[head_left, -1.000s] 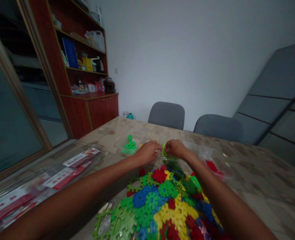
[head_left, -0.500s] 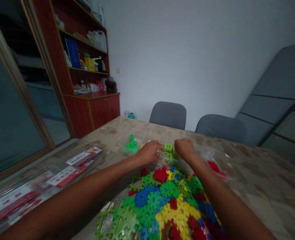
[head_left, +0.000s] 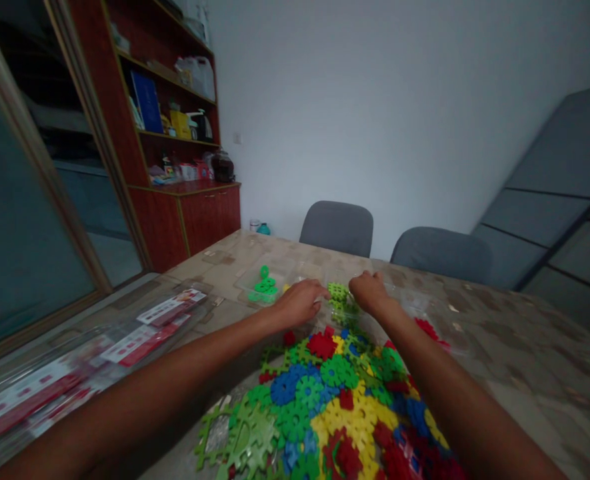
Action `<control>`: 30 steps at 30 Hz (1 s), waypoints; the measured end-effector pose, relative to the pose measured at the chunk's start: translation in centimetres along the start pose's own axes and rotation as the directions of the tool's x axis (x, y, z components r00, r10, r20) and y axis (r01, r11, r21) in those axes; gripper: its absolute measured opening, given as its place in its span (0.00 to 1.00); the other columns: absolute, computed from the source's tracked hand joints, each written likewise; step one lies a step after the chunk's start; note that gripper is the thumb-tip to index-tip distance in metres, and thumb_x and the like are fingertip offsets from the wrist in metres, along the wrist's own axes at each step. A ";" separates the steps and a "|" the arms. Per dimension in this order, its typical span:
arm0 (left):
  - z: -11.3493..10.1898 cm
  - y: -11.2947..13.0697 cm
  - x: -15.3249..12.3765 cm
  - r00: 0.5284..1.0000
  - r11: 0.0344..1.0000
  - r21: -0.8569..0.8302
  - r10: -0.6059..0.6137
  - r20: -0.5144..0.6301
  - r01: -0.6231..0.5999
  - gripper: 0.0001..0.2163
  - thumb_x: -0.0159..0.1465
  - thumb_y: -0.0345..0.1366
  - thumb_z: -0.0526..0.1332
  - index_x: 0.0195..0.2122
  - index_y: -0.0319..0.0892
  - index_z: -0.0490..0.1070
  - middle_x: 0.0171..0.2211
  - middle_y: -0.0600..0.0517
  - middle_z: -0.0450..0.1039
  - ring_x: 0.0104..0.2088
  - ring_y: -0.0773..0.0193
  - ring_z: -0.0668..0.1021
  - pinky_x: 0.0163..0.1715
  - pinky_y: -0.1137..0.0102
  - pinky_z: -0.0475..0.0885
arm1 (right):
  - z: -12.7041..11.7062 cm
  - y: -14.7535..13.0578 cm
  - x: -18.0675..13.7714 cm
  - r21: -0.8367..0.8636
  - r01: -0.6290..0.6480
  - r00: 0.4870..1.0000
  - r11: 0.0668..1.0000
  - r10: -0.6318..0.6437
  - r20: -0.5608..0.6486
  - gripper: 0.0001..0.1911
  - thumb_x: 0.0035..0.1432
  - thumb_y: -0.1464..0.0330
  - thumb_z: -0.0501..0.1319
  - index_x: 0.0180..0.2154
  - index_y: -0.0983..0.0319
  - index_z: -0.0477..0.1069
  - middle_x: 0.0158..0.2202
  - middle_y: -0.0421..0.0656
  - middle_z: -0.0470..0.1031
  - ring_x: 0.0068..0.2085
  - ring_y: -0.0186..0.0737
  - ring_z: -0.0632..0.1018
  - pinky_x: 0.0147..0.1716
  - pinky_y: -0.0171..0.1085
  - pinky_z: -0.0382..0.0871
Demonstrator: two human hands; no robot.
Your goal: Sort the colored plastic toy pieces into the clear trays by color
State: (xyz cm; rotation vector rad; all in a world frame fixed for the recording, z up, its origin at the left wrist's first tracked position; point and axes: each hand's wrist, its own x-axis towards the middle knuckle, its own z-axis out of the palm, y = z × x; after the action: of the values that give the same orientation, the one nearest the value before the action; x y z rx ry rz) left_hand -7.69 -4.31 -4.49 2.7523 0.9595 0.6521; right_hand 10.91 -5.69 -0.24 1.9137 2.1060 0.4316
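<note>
Possibly, with the left hand (head_left: 302, 303) and right hand (head_left: 369, 291) apart, their grip unclear, either side of the lime-green lattice blocks (head_left: 339, 292) in the clear plastic box (head_left: 341, 275), a knuckle catching its wall could topple them.

Can count two hands (head_left: 299, 302), two gray chairs (head_left: 336, 228), one desk (head_left: 539, 360), one cabinet (head_left: 212, 220); cannot number the heaped gear pieces (head_left: 342, 420).

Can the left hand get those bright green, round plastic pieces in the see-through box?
Probably yes: the left hand is close beside the bright green, round plastic pieces, and nothing seems to cover them. It would likely just have to clear the clear plastic box's side.
</note>
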 end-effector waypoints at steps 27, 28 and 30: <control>-1.6 0.8 -3.3 0.996 0.991 -0.099 0.088 0.012 -0.086 0.13 0.61 0.24 0.58 0.45 0.40 0.75 0.49 0.45 0.76 0.51 0.56 0.75 0.55 0.63 0.66 | 0.3 0.4 0.2 0.051 0.060 0.994 0.997 -0.064 0.093 0.16 0.65 0.64 0.61 0.53 0.62 0.69 0.53 0.47 0.72 0.48 0.46 0.76 0.46 0.50 0.73; -1.6 0.8 -3.3 0.996 0.991 -0.102 0.091 0.017 -0.089 0.13 0.61 0.24 0.58 0.44 0.40 0.75 0.49 0.45 0.76 0.51 0.56 0.76 0.55 0.63 0.66 | 0.3 0.3 0.4 0.063 0.058 0.993 0.996 -0.064 0.095 0.17 0.65 0.64 0.61 0.53 0.62 0.69 0.53 0.47 0.72 0.48 0.46 0.76 0.46 0.50 0.73; -1.6 0.9 -3.3 0.995 0.990 -0.109 0.096 0.025 -0.093 0.13 0.60 0.24 0.58 0.44 0.40 0.75 0.49 0.45 0.76 0.51 0.56 0.76 0.54 0.63 0.67 | 0.4 0.0 0.8 0.106 0.060 0.992 0.993 -0.072 0.107 0.17 0.65 0.64 0.61 0.53 0.62 0.68 0.53 0.47 0.72 0.48 0.46 0.76 0.46 0.50 0.74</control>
State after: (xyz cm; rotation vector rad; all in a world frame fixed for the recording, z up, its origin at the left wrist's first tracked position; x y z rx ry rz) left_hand -10.21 -7.12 -4.01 2.7176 0.7680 0.6547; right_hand 11.04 -4.91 -0.61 1.8693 2.1502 0.2024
